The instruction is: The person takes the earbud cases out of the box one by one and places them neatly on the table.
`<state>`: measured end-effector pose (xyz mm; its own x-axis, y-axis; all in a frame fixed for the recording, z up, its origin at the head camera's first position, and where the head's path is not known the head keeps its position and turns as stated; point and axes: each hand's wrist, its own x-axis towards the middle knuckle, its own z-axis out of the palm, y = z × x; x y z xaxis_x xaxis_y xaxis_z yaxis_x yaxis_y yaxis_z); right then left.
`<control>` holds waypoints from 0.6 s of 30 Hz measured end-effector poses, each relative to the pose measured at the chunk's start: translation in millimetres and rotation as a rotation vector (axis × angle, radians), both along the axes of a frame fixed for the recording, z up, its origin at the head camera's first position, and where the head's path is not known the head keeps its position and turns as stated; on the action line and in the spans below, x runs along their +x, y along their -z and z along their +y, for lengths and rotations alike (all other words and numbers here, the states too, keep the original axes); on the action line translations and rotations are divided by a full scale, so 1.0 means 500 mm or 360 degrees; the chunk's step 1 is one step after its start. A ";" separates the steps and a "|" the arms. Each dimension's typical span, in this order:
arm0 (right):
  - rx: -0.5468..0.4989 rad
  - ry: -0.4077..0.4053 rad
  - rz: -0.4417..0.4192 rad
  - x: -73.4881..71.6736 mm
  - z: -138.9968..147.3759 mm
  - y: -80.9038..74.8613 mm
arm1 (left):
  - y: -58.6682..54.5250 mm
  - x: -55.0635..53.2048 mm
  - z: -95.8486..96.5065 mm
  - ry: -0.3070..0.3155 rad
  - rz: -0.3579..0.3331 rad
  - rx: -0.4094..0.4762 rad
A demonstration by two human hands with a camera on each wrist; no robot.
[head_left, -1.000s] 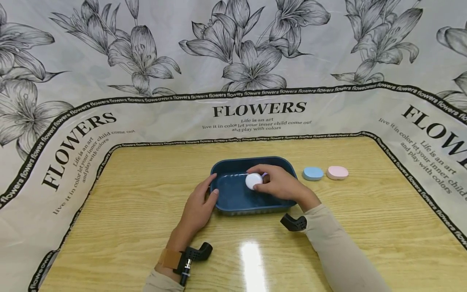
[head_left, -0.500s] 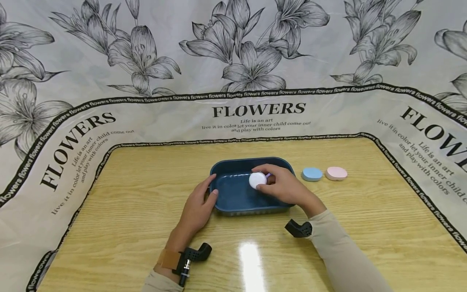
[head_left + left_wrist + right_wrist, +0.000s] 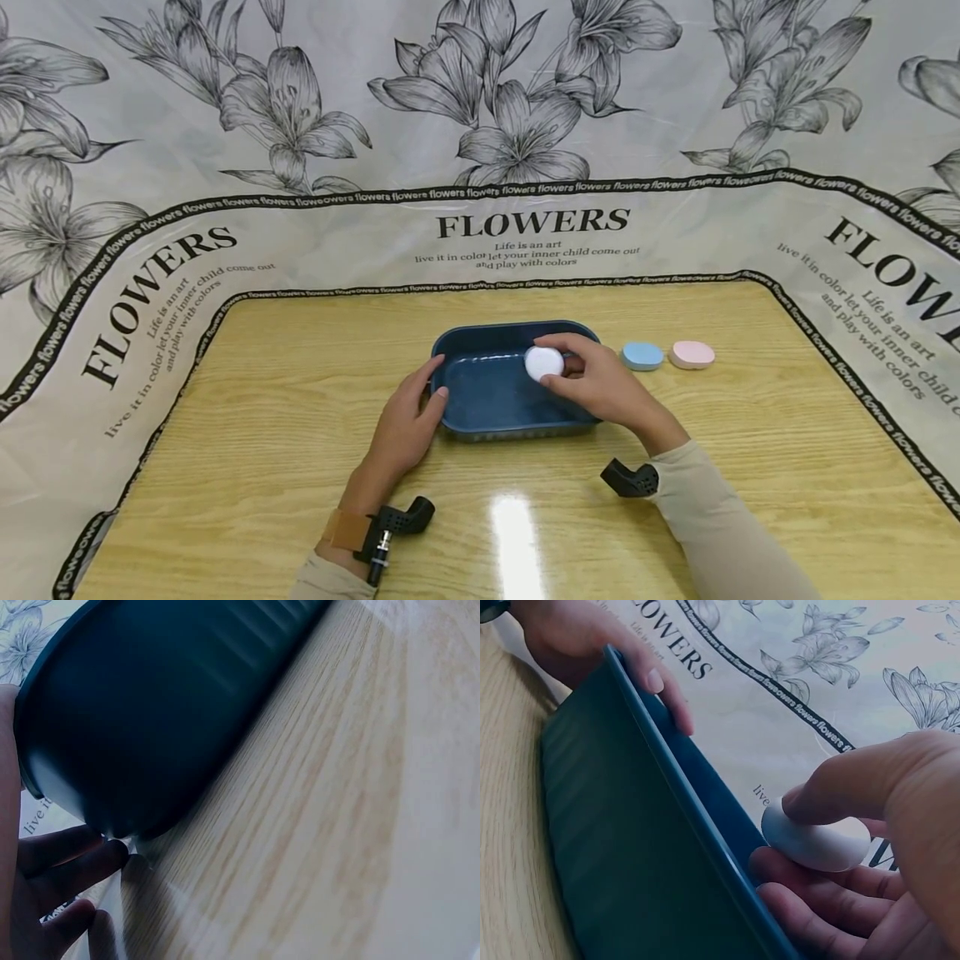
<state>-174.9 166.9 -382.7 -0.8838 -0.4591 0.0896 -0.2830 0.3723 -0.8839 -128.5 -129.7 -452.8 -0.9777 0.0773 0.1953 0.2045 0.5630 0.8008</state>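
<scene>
A dark blue rectangular tub with rounded corners stands on the table. My left hand holds its left end, with the thumb and a finger over the rim and other fingers low against the outer wall in the left wrist view. Above the tub's right half, my right hand pinches a smooth white oval bar that looks like soap. The right wrist view shows the thumb on top of the white bar and fingers beneath it, close to the tub's rim.
A light blue oval bar and a pink oval bar lie side by side right of the tub, near my right hand. Around the wooden table rises a flower-printed cloth at the back and sides.
My right hand has moved a little to the right with the white bar. A small purple patch seen behind the bar earlier is out of sight. The left hand stays at the tub.
</scene>
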 end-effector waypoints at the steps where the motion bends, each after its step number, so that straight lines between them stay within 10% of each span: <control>1: -0.0002 0.0007 0.0006 0.002 0.002 -0.001 | 0.000 0.000 0.000 0.0002 0.0003 0.0002; 18: -0.0133 0.0093 -0.0041 0.019 0.036 -0.005 | -0.001 0.000 0.000 0.0022 0.0016 -0.0006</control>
